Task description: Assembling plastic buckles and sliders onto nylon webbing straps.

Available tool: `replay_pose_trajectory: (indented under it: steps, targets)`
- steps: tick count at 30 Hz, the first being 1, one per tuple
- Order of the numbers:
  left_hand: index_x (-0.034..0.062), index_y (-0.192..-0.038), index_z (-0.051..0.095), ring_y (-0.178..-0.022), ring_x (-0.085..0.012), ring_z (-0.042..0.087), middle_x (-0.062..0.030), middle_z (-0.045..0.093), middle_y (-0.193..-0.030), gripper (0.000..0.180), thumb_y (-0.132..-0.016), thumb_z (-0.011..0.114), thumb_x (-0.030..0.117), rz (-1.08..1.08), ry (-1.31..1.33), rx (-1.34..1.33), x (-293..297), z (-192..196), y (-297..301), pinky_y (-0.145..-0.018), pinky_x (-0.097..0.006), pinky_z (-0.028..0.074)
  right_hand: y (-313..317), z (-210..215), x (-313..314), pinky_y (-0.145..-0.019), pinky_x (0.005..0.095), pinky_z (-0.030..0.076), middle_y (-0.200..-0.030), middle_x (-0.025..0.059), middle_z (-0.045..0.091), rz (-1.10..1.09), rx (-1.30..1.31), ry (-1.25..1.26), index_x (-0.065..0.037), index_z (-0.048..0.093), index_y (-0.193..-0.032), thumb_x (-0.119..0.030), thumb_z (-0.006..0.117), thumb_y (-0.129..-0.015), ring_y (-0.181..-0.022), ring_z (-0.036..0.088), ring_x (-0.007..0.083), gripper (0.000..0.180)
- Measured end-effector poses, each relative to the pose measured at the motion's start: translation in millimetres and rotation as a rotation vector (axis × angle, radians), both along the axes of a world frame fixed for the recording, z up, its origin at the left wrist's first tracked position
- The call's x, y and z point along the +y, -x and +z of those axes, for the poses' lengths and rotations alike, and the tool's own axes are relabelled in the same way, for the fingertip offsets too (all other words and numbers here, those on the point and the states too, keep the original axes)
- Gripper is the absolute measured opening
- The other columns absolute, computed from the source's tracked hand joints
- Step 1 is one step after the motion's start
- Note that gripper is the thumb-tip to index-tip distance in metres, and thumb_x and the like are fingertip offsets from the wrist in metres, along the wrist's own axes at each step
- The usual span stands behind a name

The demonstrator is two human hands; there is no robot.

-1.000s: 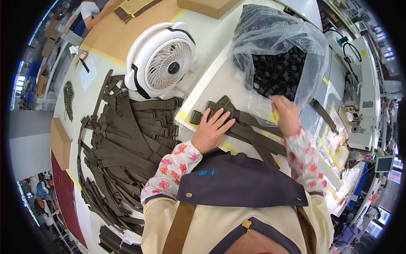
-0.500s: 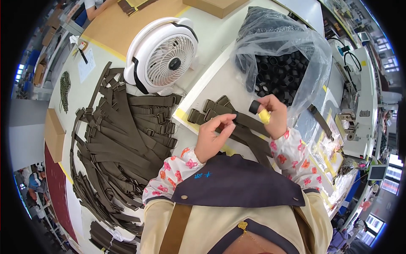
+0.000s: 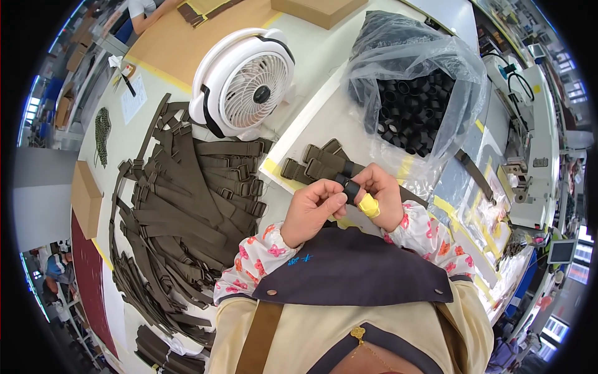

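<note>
Clear plastic bag [image 3: 430,75], open-mouthed, holding many black tube-shaped pieces [image 3: 408,118], at the far right of the desk [image 3: 324,112]. Centre: left hand [image 3: 313,210] and right hand [image 3: 381,194] meet above the desk edge, each grip pinched on one small black ring [image 3: 352,189] threaded on a brown strap [image 3: 321,168]; a yellow cover sits on one right fingertip. Left: a large heap of brown straps [image 3: 180,212]. Behind it, a white fan [image 3: 246,84]. Far right, a sewing machine [image 3: 529,143]; workshop benches beyond.
</note>
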State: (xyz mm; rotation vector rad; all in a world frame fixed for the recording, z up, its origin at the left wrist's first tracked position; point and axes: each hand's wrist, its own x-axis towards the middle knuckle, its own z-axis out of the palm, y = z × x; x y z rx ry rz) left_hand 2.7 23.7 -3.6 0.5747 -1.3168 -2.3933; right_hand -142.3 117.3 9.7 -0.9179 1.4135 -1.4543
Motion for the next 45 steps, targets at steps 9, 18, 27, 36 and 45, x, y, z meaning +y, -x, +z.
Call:
replay_pose_trajectory:
  steps: [9,18,27,36,45]
  targets:
    - [-0.0003,-0.092,0.049,-0.071,-0.0097,0.058,-0.0066,0.060,-0.078,0.007,-0.088,0.048,0.005,0.060,0.116,-0.004,11,-6,-7,-0.063,-0.022,0.048,-19,-1,-1,-0.065,0.0233,0.046,-0.090,0.0077,0.056,0.051,-0.106,-0.051,0.001,0.042,-0.116,-0.015,0.052,-0.087,-0.071,0.055,0.0109,0.034]
    - [0.0074,-0.102,0.055,-0.089,-0.0273,0.056,-0.0106,0.058,-0.098,0.033,-0.070,0.061,0.010,0.364,1.432,-0.903,-66,-44,-134,-0.073,-0.036,0.048,-2,-17,6,-0.062,0.0207,0.046,-0.083,0.0085,0.060,-0.050,-0.059,-0.208,0.001,0.049,-0.102,-0.012,0.055,-0.086,-0.066,0.055,0.0102,0.022]
    - [-0.0005,-0.113,0.046,-0.100,-0.0325,0.048,-0.0168,0.045,-0.117,0.050,-0.065,0.061,0.009,0.216,1.451,-1.220,-74,-74,-195,-0.079,-0.038,0.046,-14,-25,7,-0.063,0.0218,0.047,-0.085,0.0086,0.061,0.014,-0.165,-0.203,0.000,0.050,-0.101,-0.006,0.054,-0.085,-0.069,0.057,0.0099,0.018]
    - [-0.0031,-0.113,0.045,-0.096,-0.0316,0.052,-0.0183,0.046,-0.117,0.046,-0.068,0.053,0.002,0.174,1.487,-1.358,-85,-102,-200,-0.073,-0.038,0.048,-31,-41,40,-0.056,0.0211,0.044,-0.068,0.0027,0.057,0.291,0.142,-0.152,-0.003,0.057,-0.096,-0.009,0.068,-0.075,-0.061,0.053,0.0074,0.025]
    - [0.0182,-0.115,0.050,-0.085,-0.0263,0.055,-0.0148,0.046,-0.116,0.051,-0.068,0.053,0.000,-0.246,1.868,-1.178,-93,-76,-190,-0.063,-0.034,0.049,-29,-46,44,-0.056,0.0236,0.045,-0.068,0.0040,0.056,0.272,0.098,-0.131,-0.003,0.057,-0.097,-0.011,0.070,-0.074,-0.059,0.052,0.0103,0.028]
